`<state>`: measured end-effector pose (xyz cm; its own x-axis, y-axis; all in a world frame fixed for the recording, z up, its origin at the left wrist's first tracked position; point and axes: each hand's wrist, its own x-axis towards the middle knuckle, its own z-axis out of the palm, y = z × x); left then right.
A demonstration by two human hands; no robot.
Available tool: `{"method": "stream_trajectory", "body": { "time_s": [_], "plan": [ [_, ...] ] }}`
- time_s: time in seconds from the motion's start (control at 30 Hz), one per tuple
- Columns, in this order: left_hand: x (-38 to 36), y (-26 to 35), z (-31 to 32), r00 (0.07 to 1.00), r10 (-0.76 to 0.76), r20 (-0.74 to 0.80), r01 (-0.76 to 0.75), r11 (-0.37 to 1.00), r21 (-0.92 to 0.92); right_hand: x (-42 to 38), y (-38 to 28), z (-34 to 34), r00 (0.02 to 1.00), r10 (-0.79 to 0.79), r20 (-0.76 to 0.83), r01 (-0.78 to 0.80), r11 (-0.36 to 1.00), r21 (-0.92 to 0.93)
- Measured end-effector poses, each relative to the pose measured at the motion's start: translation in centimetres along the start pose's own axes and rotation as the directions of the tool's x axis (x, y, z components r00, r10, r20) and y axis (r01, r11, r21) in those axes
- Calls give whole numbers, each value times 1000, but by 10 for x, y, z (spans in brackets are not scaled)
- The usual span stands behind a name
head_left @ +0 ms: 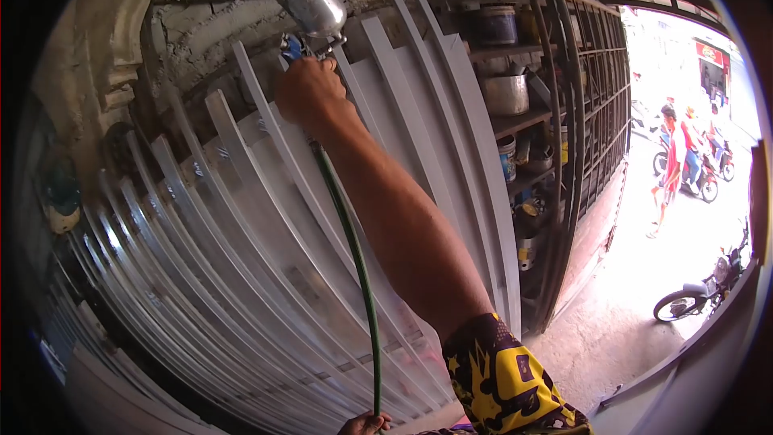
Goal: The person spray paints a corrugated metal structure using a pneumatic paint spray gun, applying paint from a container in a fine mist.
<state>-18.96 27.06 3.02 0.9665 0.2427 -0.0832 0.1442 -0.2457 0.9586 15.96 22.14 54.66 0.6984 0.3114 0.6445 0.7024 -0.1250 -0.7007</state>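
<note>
My right hand [312,92] is stretched far forward and closed around the handle of a spray gun [293,47]. A silver paint cup [316,6] sits on top of the gun, tilted a little. From the gun a green hose [357,254] runs down to the bottom of the view. There my left hand [366,424], partly cut off by the frame edge, has its fingers wrapped round the hose. Behind my right hand, long grey metal bars [403,101] lean against the wall in a row. Some bars at the left look shinier than the grey ones at the right.
A rough block wall [225,8] rises behind the bars. Shelves at the right hold a metal pot [507,95] and several cans [506,157]. Beside them stands a barred metal gate [600,97]. Outside are a parked motorcycle [699,294], a walking person [670,161] and riders.
</note>
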Motion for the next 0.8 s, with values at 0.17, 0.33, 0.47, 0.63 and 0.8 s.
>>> {"method": "stream_trajectory", "body": {
  "time_s": [0.17, 0.33, 0.47, 0.63, 0.8],
  "plan": [
    [-10, -12, 4, 999, -40, -9, 39, 995, -88, 5, 12, 12, 999, -4, -32, 5, 1000, 28],
    [-12, -25, 7, 998, -59, -19, 57, 994, -92, -2, 16, 1, 999, -31, 25, 29, 997, 69],
    [-13, -24, 9, 998, -61, -28, 61, 998, -21, 0, 20, 8, 996, -78, -38, 78, 997, -8],
    [-10, -15, 11, 999, -53, -3, 53, 995, -86, -4, 20, 7, 995, -73, -68, 71, 997, -22],
    [-9, -4, 11, 998, -38, -45, 37, 999, -8, -3, 20, 0, 995, -60, -75, 62, 998, 29]
  ]
}}
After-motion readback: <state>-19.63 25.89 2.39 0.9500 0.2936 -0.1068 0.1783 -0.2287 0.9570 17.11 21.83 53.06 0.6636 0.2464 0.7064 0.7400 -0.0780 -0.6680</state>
